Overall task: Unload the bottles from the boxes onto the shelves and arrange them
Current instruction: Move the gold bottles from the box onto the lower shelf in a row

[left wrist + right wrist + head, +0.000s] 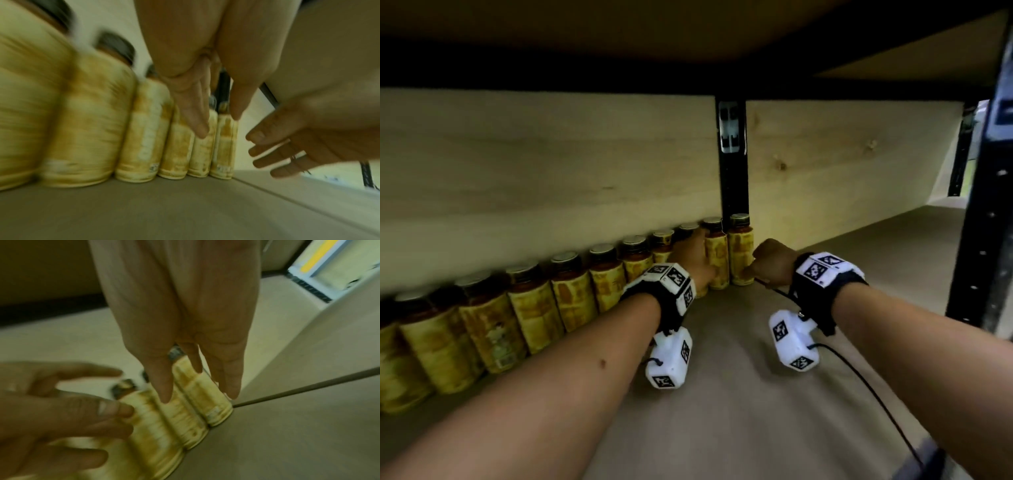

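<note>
A long row of bottles (571, 291) stands on the shelf board (756, 394), right up against the pale wooden back wall (551, 164). All of them stand upright, with dark lids on top and yellow labels. The row starts far to the left of the black post (732, 164) and runs up to it.

The left hand (693, 258) is at the row, just left of the black post. Its fingers look straight and spread, and they lie against the front of the second-last bottle (714, 255). The wrist view is blurry, so it may be only touching and not gripping.

The last bottle (740, 250) stands in front of the black post, touching the bottle beside it. It is the end of the row.

The right hand (770, 262) is just right of this last bottle, low near its bottom. From the head view it looks like a fist. In the right wrist view its fingers (164, 386) point down on both sides of the bottle. I cannot tell if it really holds it.

The right hand is the nearer 1 to the last bottle. The bottle lies just to its left, standing tall, so a small push left would likely tuck it in snugly.
</note>
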Demonstrator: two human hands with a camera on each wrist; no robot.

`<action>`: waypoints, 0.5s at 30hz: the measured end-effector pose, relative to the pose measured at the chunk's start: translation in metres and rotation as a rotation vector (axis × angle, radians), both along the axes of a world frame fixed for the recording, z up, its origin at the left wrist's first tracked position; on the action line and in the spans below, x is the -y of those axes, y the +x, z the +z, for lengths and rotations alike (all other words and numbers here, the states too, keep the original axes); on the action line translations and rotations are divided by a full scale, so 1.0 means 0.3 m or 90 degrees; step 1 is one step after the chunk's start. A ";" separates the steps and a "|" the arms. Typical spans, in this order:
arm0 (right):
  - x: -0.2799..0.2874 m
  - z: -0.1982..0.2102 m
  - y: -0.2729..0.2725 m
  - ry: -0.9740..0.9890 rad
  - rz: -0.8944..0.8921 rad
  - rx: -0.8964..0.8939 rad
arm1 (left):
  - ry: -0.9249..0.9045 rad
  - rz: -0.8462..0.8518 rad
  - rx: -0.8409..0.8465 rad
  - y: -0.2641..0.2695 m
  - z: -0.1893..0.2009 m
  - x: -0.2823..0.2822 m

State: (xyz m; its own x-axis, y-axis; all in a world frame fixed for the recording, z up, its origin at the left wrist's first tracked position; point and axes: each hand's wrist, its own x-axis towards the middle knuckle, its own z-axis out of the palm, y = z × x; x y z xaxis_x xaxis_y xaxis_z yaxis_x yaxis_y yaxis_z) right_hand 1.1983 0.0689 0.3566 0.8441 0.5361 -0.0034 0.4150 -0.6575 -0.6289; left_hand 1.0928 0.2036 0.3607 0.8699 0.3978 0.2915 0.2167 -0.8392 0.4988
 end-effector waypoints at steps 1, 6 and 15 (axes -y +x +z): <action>0.018 0.016 -0.057 0.009 0.030 -0.005 | 0.000 -0.003 -0.019 -0.056 0.018 0.011; 0.102 0.054 -0.398 -0.003 0.147 -0.065 | 0.010 0.039 -0.055 -0.371 0.021 0.048; 0.206 -0.012 -1.038 -0.003 0.254 -0.093 | -0.034 0.096 -0.140 -1.046 0.004 0.137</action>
State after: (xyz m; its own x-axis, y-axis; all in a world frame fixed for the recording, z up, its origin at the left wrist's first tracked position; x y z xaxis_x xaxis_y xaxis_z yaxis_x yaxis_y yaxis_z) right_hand 0.8870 0.0071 0.3529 0.5603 0.8208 -0.1111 0.5445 -0.4661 -0.6973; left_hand 0.7791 0.1626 0.3618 0.8394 0.5380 0.0774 0.4456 -0.7626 0.4689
